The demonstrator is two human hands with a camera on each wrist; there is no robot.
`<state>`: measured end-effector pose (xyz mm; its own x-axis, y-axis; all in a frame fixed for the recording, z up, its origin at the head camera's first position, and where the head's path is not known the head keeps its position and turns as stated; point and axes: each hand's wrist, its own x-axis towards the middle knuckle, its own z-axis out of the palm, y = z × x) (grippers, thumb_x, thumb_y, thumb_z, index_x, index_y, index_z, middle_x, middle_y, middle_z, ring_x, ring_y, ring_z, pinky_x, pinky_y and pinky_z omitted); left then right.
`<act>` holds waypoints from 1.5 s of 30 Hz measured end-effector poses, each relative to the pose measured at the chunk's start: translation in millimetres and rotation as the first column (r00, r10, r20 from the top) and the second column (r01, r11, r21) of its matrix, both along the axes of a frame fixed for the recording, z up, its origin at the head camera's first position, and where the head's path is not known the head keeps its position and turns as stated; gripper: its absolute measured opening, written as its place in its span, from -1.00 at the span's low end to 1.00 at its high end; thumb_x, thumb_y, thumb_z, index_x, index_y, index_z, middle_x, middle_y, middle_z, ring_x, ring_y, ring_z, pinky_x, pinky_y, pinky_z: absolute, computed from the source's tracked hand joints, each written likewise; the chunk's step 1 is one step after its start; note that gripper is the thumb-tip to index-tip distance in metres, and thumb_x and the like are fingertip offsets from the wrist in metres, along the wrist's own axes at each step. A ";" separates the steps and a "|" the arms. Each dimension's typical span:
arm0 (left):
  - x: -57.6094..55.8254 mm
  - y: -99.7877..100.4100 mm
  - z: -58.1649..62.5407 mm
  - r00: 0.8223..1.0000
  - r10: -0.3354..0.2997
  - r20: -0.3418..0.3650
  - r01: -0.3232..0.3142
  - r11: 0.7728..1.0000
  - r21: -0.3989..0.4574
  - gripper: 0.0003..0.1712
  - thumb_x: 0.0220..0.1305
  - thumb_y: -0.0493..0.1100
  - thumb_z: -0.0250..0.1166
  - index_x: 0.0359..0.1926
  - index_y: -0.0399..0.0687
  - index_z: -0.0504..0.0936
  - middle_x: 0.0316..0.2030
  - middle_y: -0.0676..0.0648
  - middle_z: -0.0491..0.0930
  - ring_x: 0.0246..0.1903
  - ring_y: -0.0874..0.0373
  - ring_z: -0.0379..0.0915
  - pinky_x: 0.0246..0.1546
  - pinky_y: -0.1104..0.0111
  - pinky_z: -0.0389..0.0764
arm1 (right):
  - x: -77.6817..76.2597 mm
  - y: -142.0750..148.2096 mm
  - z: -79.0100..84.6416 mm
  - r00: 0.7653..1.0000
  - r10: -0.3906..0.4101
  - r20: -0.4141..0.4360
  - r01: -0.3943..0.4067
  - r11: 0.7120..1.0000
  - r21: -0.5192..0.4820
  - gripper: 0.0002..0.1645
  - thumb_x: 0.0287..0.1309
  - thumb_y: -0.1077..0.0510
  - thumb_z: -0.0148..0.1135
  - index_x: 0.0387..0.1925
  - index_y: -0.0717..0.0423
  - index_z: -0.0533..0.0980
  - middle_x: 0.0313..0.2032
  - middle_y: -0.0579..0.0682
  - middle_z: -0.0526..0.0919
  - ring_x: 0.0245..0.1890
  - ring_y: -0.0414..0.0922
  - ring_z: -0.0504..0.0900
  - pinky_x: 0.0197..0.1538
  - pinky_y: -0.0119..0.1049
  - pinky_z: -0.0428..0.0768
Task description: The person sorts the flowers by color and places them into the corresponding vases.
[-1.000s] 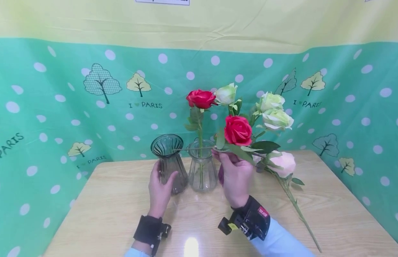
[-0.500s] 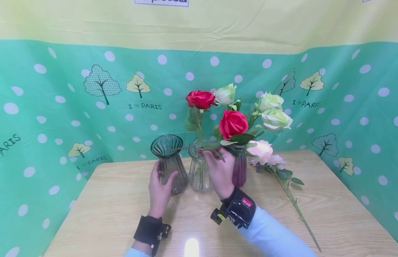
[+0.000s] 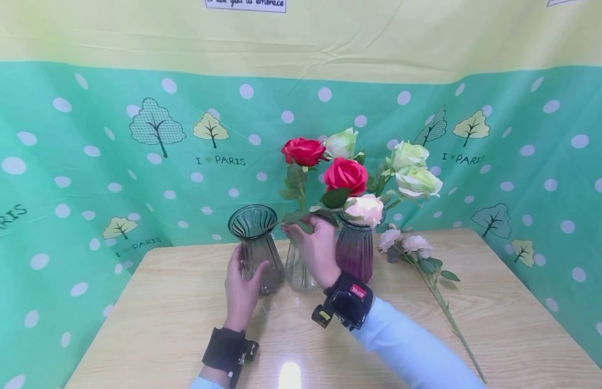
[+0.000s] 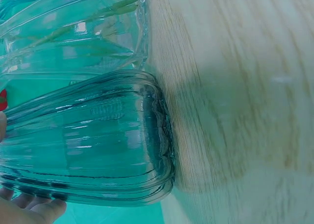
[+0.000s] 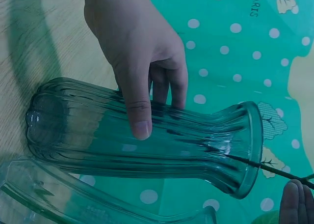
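My left hand (image 3: 242,292) grips a dark-tinted, ribbed glass vase (image 3: 264,265) around its body, thumb at the front and fingers behind. The vase stands on the table, leaning slightly left in the head view. Above a neighbouring clear vase (image 3: 293,270), my right hand (image 3: 318,248) pinches a rose stem (image 5: 277,171). In the right wrist view the stem's lower end reaches inside the tinted vase's flared mouth. A red rose (image 3: 346,176) and a pale pink rose (image 3: 366,209) rise beyond the right hand, with dark leaves by its fingers.
Another red rose (image 3: 303,151) stands in the clear vase. Right of it, a purple vase (image 3: 354,251) holds pale green roses (image 3: 413,181). A pale pink flower spray (image 3: 416,244) lies on the wooden table (image 3: 515,324). Behind hangs a dotted green curtain (image 3: 184,210).
My right hand has moved left toward the tinted vase, carrying the red and pink roses, which now stand more upright. The stem has gone into the vase mouth. My left hand stays put.
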<state>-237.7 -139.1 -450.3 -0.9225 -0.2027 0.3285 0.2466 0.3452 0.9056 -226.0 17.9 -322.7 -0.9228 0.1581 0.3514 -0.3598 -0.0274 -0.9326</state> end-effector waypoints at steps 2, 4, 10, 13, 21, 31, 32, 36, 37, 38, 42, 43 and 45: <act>0.3 0.1 -0.4 1.000 0.003 -0.017 -0.003 1.000 -0.003 -0.05 0.13 0.07 0.31 0.41 -0.13 0.06 0.39 -0.22 0.13 0.37 -0.07 0.08 0.36 0.05 0.22 | -2.9 -2.3 -0.1 0.999 0.023 0.042 -0.024 0.999 0.022 -0.73 0.09 0.28 0.26 -0.21 0.43 0.55 -0.30 0.31 0.69 -0.31 -0.02 0.73 -0.10 -0.28 0.69; 0.7 0.3 -0.8 0.999 0.007 -0.034 -0.007 1.000 -0.005 -0.06 0.13 0.05 0.32 0.41 -0.14 0.06 0.38 -0.22 0.14 0.36 -0.07 0.09 0.36 0.05 0.23 | -5.6 -4.2 -0.4 0.996 0.048 0.073 -0.051 0.998 0.033 -0.76 0.10 0.35 0.19 -0.19 0.43 0.53 -0.29 0.32 0.68 -0.28 0.07 0.72 -0.11 -0.26 0.69; 2.3 0.5 -1.4 0.998 0.017 -0.063 -0.018 1.000 -0.014 -0.09 0.14 0.03 0.32 0.40 -0.12 0.08 0.37 -0.22 0.16 0.35 -0.08 0.13 0.34 0.04 0.25 | -13.6 -9.7 -0.3 0.991 0.079 0.105 -0.089 0.992 0.093 -0.76 0.08 0.39 0.16 -0.18 0.44 0.52 -0.29 0.36 0.67 -0.29 0.14 0.69 -0.18 -0.28 0.71; 2.3 0.3 -1.9 0.998 0.020 -0.060 -0.021 1.000 -0.010 -0.08 0.14 0.05 0.32 0.40 -0.11 0.09 0.37 -0.21 0.17 0.35 -0.07 0.13 0.34 0.03 0.25 | -17.5 -11.7 -0.1 0.987 0.084 0.137 -0.101 0.987 0.123 -0.76 0.08 0.38 0.14 -0.18 0.42 0.52 -0.32 0.34 0.67 -0.33 0.11 0.69 -0.24 -0.32 0.71; 0.9 -0.2 -2.3 0.999 0.028 -0.019 -0.028 1.000 -0.013 -0.06 0.14 0.12 0.30 0.41 -0.10 0.07 0.38 -0.20 0.15 0.36 -0.08 0.10 0.35 0.03 0.23 | -24.6 -15.9 -0.8 0.970 0.058 0.238 -0.136 0.936 0.325 -0.75 0.15 0.18 0.20 -0.16 0.23 0.58 -0.51 0.15 0.67 -0.62 -0.19 0.55 -0.51 -0.42 0.57; 0.2 -0.6 -1.6 1.000 0.026 0.011 -0.025 0.999 -0.022 -0.03 0.13 0.18 0.28 0.41 -0.10 0.05 0.39 -0.20 0.12 0.37 -0.09 0.08 0.36 0.01 0.22 | -22.3 -14.7 -8.7 0.979 0.073 0.189 -0.128 0.947 0.295 -0.74 0.22 0.13 0.13 -0.23 0.23 0.63 -0.46 0.27 0.68 -0.61 -0.04 0.60 -0.52 -0.44 0.55; 0.4 -0.5 -1.3 1.000 0.025 0.013 -0.025 0.999 -0.020 -0.03 0.13 0.17 0.28 0.42 -0.09 0.05 0.40 -0.20 0.12 0.37 -0.09 0.08 0.36 0.01 0.21 | -21.8 -14.3 -9.7 0.982 0.064 0.178 -0.114 0.951 0.288 -0.74 0.22 0.13 0.14 -0.25 0.24 0.64 -0.46 0.27 0.68 -0.65 -0.11 0.58 -0.53 -0.44 0.56; 0.9 -0.4 -0.7 0.999 0.027 0.018 -0.027 0.999 -0.018 -0.03 0.12 0.16 0.29 0.41 -0.10 0.06 0.39 -0.21 0.12 0.36 -0.10 0.09 0.36 0.02 0.22 | -20.3 -11.7 -13.8 0.986 0.036 0.162 -0.077 0.965 0.250 -0.75 0.18 0.13 0.19 -0.27 0.25 0.64 -0.49 0.22 0.70 -0.69 -0.23 0.56 -0.49 -0.31 0.65; 0.9 -0.3 -0.8 0.999 0.028 0.019 -0.027 0.999 -0.018 -0.03 0.12 0.16 0.29 0.41 -0.10 0.06 0.39 -0.21 0.13 0.36 -0.10 0.09 0.35 0.02 0.22 | -19.6 -10.7 -14.7 0.986 0.035 0.166 -0.076 0.966 0.247 -0.74 0.18 0.11 0.21 -0.27 0.25 0.64 -0.49 0.20 0.70 -0.68 -0.19 0.58 -0.48 -0.27 0.67; 0.8 -0.2 -1.0 0.999 0.028 0.020 -0.028 0.999 -0.018 -0.03 0.12 0.16 0.29 0.41 -0.10 0.06 0.39 -0.21 0.13 0.36 -0.10 0.09 0.36 0.02 0.23 | -18.5 -9.5 -15.1 0.984 0.038 0.172 -0.080 0.967 0.244 -0.73 0.18 0.10 0.21 -0.27 0.25 0.63 -0.49 0.19 0.70 -0.67 -0.16 0.60 -0.47 -0.25 0.68; 1.2 0.1 -1.0 0.999 0.025 0.019 -0.025 1.000 -0.011 -0.04 0.13 0.14 0.29 0.41 -0.09 0.05 0.39 -0.20 0.13 0.36 -0.10 0.10 0.35 0.02 0.23 | -11.6 -2.7 -16.7 0.972 0.069 0.225 -0.124 0.962 0.244 -0.67 0.18 -0.01 0.22 -0.21 0.19 0.61 -0.44 0.15 0.70 -0.61 -0.12 0.62 -0.44 -0.29 0.68; 1.3 0.1 -1.0 0.999 0.025 0.021 -0.025 1.000 -0.008 -0.05 0.13 0.14 0.29 0.42 -0.07 0.05 0.39 -0.19 0.13 0.36 -0.09 0.10 0.35 0.02 0.23 | -9.4 -0.9 -17.1 0.970 0.075 0.230 -0.130 0.963 0.238 -0.65 0.17 -0.02 0.22 -0.21 0.18 0.61 -0.43 0.16 0.70 -0.61 -0.15 0.61 -0.45 -0.30 0.67; 1.9 0.3 -0.6 0.999 0.022 0.025 -0.022 1.000 -0.001 -0.05 0.13 0.14 0.29 0.42 -0.04 0.05 0.39 -0.17 0.13 0.36 -0.08 0.10 0.35 0.02 0.23 | -5.7 3.0 -18.6 0.971 0.078 0.227 -0.131 0.964 0.231 -0.64 0.14 -0.04 0.24 -0.22 0.18 0.61 -0.43 0.19 0.70 -0.63 -0.20 0.59 -0.46 -0.31 0.67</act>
